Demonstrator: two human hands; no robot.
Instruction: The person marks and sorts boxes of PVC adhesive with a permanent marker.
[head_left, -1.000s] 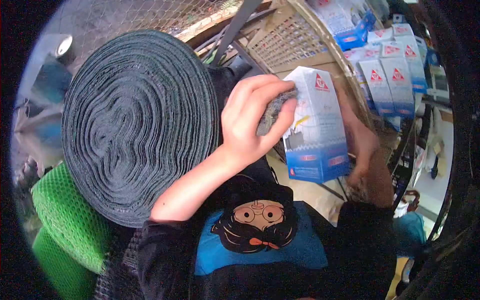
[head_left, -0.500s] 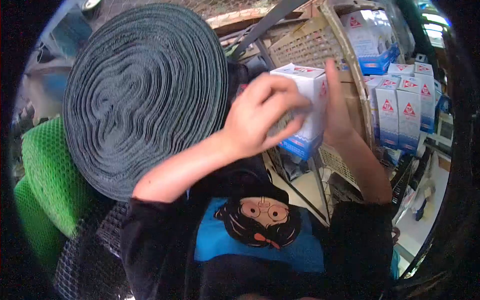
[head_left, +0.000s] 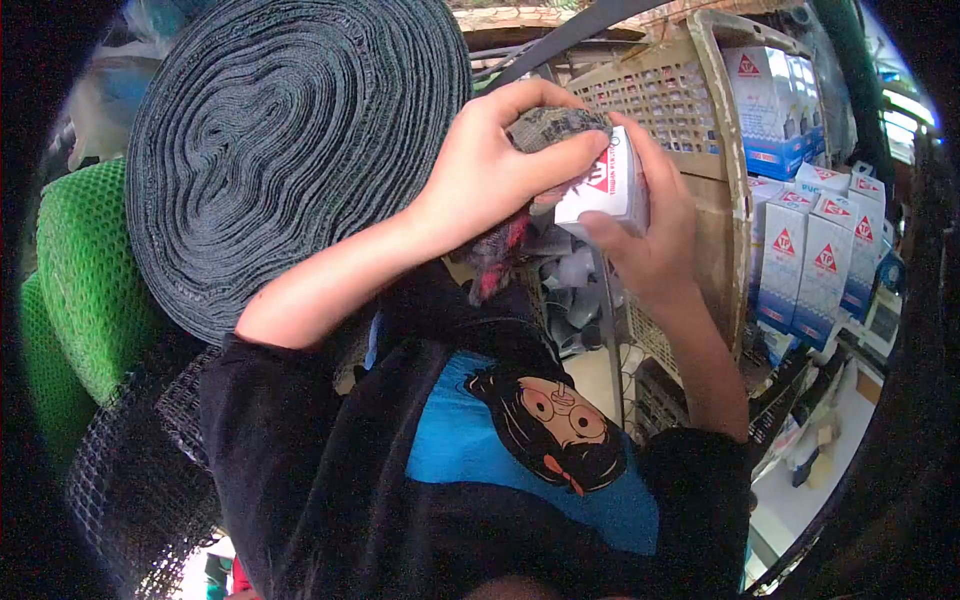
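Observation:
A white box with a red triangle logo is tilted, its logo end toward me. My right hand grips the box, with the fingers on its far side and the thumb on the near edge. My left hand is closed around a crumpled dark, mottled cloth; its thumb presses against the box's logo end. Part of the cloth, with pinkish-red patches, hangs below the left hand. Most of the box's sides are hidden behind my hands and the cloth.
A large roll of dark grey mesh stands at left, beside rolls of green mesh and black netting. At right, several similar white-and-blue boxes stand beyond a beige perforated crate.
The box has turned from upright to tilted, logo end toward me. The right fingers, outstretched beside it before, now wrap it. My left hand has moved higher, onto its logo end.

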